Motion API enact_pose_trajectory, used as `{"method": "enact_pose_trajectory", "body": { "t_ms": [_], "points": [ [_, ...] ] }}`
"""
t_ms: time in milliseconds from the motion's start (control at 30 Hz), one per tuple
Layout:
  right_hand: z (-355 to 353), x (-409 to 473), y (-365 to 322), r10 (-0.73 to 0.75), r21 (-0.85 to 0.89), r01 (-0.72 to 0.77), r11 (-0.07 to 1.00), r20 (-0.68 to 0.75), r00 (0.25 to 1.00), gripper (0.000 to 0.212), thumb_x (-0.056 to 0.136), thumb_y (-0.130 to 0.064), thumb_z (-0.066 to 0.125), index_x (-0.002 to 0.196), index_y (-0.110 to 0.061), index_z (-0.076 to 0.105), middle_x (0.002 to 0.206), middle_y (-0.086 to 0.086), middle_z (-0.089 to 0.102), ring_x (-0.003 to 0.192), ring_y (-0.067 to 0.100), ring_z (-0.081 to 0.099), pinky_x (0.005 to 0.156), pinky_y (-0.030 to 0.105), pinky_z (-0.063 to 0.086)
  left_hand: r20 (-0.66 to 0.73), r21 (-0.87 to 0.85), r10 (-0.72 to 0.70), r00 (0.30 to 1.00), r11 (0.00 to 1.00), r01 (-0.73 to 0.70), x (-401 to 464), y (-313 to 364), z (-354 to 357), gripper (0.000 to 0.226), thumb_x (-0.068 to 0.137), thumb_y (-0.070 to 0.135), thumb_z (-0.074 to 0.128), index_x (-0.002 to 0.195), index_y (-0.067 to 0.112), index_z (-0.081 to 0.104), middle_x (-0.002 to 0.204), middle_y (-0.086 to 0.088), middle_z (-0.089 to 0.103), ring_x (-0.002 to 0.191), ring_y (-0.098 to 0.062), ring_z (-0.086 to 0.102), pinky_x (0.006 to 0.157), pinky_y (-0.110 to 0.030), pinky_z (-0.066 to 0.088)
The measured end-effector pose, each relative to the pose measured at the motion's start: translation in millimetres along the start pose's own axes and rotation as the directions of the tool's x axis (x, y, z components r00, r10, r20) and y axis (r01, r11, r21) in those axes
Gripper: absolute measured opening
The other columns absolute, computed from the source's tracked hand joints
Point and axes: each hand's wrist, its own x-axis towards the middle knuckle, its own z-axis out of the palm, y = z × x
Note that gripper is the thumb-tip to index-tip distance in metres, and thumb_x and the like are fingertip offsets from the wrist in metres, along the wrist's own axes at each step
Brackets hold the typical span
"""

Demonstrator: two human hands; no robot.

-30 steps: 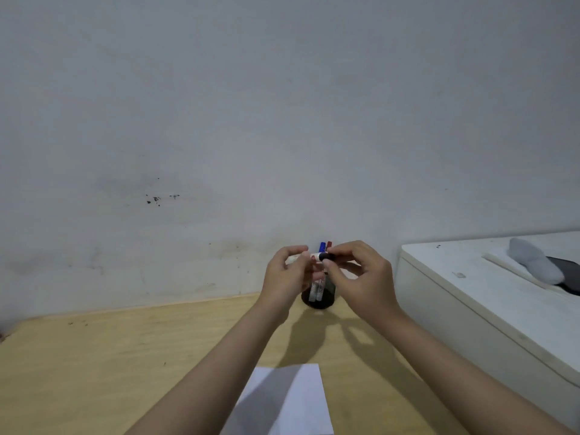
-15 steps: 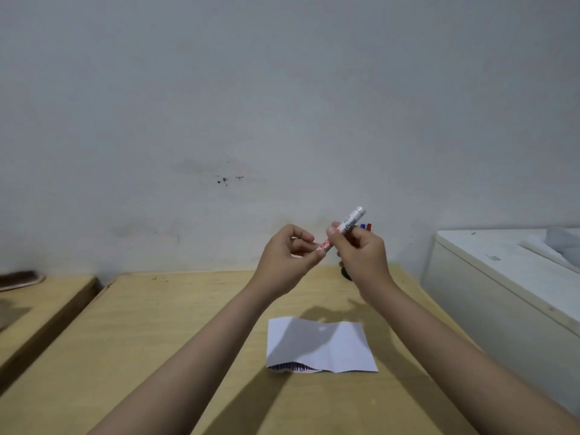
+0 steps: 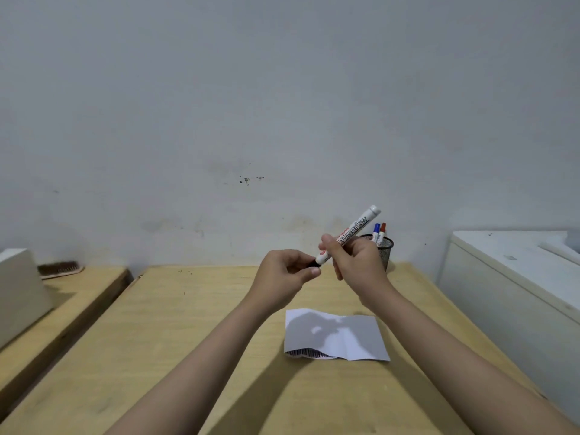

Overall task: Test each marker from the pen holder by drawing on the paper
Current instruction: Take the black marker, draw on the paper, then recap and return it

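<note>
My right hand (image 3: pixel 357 262) grips a white marker (image 3: pixel 357 227) by its barrel, tilted with its rear end up to the right. Fingers of my left hand (image 3: pixel 284 277) pinch the marker's black cap (image 3: pixel 313 264) at the lower end. Both hands hover above the wooden table (image 3: pixel 188 324). A creased white sheet of paper (image 3: pixel 335 335) lies flat on the table below the hands, with dark strokes along its near left edge. A black mesh pen holder (image 3: pixel 385 248) stands at the table's back right, partly behind my right hand, with a blue marker (image 3: pixel 376 230) and a red marker (image 3: pixel 382 230) in it.
A white cabinet (image 3: pixel 508 277) borders the table on the right. To the left sits a lower wooden surface (image 3: pixel 62 296) with a brush (image 3: pixel 61 269) and a white box (image 3: pixel 18 290). A grey wall rises right behind the table.
The view has pulled back from the holder. My right hand has lifted the marker clear of the holder and tilted it, and my left hand has taken hold of its cap end.
</note>
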Motion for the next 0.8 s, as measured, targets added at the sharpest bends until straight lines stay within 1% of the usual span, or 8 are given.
{"method": "enact_pose_trajectory", "body": {
  "t_ms": [133, 233, 300, 367, 467, 600, 667, 800],
  "points": [
    [-17, 0, 10, 0.014, -0.043, -0.015, 0.999, -0.026, 1.000, 0.029, 0.090, -0.030, 0.059, 0.066, -0.015, 0.068, 0.035, -0.010, 0.051, 0.036, 0.006, 0.040, 0.047, 0.024, 0.037, 0.078, 0.009, -0.025, 0.997, 1.000, 0.024, 3, 0, 17, 0.012, 0.079, 0.005, 0.069, 0.091, 0.004, 0.071, 0.073, -0.007, 0.068, 0.063, -0.013, 0.059, 0.069, -0.027, 0.049],
    [-26, -1, 18, 0.028, 0.018, -0.027, 0.999, -0.041, 0.999, 0.029, 0.092, -0.026, 0.058, 0.067, -0.014, 0.066, 0.049, 0.002, 0.054, 0.036, 0.010, 0.039, 0.043, 0.022, 0.037, 0.168, 0.029, -0.038, 0.985, 0.999, 0.034, 11, -1, 21, 0.007, 0.081, 0.007, 0.067, 0.087, 0.006, 0.071, 0.074, -0.008, 0.069, 0.065, -0.013, 0.058, 0.070, -0.028, 0.048],
    [-30, -1, 24, 0.030, 0.070, -0.027, 0.997, -0.030, 0.999, 0.028, 0.093, -0.023, 0.056, 0.069, -0.012, 0.066, 0.055, 0.008, 0.055, 0.038, 0.011, 0.039, 0.045, 0.026, 0.038, 0.238, 0.017, -0.048, 0.970, 0.999, 0.045, 17, -4, 22, 0.007, 0.082, 0.007, 0.066, 0.086, 0.008, 0.072, 0.072, -0.006, 0.069, 0.064, -0.011, 0.059, 0.071, -0.026, 0.049],
    [-34, 0, 31, 0.006, 0.100, -0.005, 0.995, -0.010, 1.000, 0.027, 0.093, -0.021, 0.054, 0.072, -0.011, 0.065, 0.050, -0.003, 0.059, 0.039, 0.010, 0.039, 0.048, 0.031, 0.036, 0.303, 0.007, -0.069, 0.951, 0.998, 0.070, 22, -7, 21, 0.011, 0.085, 0.006, 0.062, 0.090, 0.005, 0.071, 0.071, -0.003, 0.069, 0.064, -0.011, 0.059, 0.071, -0.024, 0.049],
    [-35, 2, 39, -0.019, 0.105, 0.019, 0.994, 0.000, 1.000, 0.025, 0.094, -0.020, 0.053, 0.074, -0.009, 0.064, 0.044, -0.007, 0.059, 0.039, 0.009, 0.040, 0.049, 0.031, 0.036, 0.352, 0.021, -0.097, 0.931, 0.995, 0.096, 30, -12, 20, 0.013, 0.087, 0.006, 0.060, 0.094, 0.000, 0.070, 0.070, -0.001, 0.068, 0.064, -0.011, 0.058, 0.069, -0.025, 0.046],
    [-42, 14, 50, 0.065, 0.251, -0.037, 0.967, -0.107, 0.992, 0.030, 0.095, -0.023, 0.052, 0.071, -0.011, 0.066, 0.044, -0.004, 0.038, 0.039, 0.009, 0.036, 0.050, 0.031, 0.034, 0.316, 0.134, -0.166, 0.934, 0.983, 0.129, 42, -28, 12, 0.015, 0.087, 0.009, 0.061, 0.097, 0.008, 0.071, 0.074, 0.001, 0.068, 0.061, -0.001, 0.058, 0.064, -0.018, 0.044],
    [-48, 19, 57, 0.080, 0.259, -0.041, 0.965, -0.141, 0.987, 0.031, 0.095, -0.022, 0.052, 0.069, -0.011, 0.066, 0.043, -0.005, 0.037, 0.039, 0.008, 0.036, 0.050, 0.032, 0.033, 0.235, 0.192, -0.203, 0.950, 0.968, 0.160, 48, -43, 6, 0.018, 0.086, 0.006, 0.061, 0.102, 0.007, 0.070, 0.081, 0.000, 0.069, 0.065, 0.003, 0.059, 0.065, -0.015, 0.044],
    [-47, 15, 77, 0.090, 0.174, -0.069, 0.982, -0.114, 0.989, 0.031, 0.094, -0.021, 0.054, 0.066, -0.014, 0.067, 0.038, -0.009, 0.044, 0.038, 0.010, 0.036, 0.051, 0.036, 0.032, 0.128, 0.452, -0.251, 0.960, 0.876, 0.169, 60, -76, -1, 0.027, 0.087, 0.004, 0.055, 0.110, 0.011, 0.068, 0.107, -0.005, 0.070, 0.086, -0.010, 0.062, 0.071, -0.016, 0.045]
  ]
}}
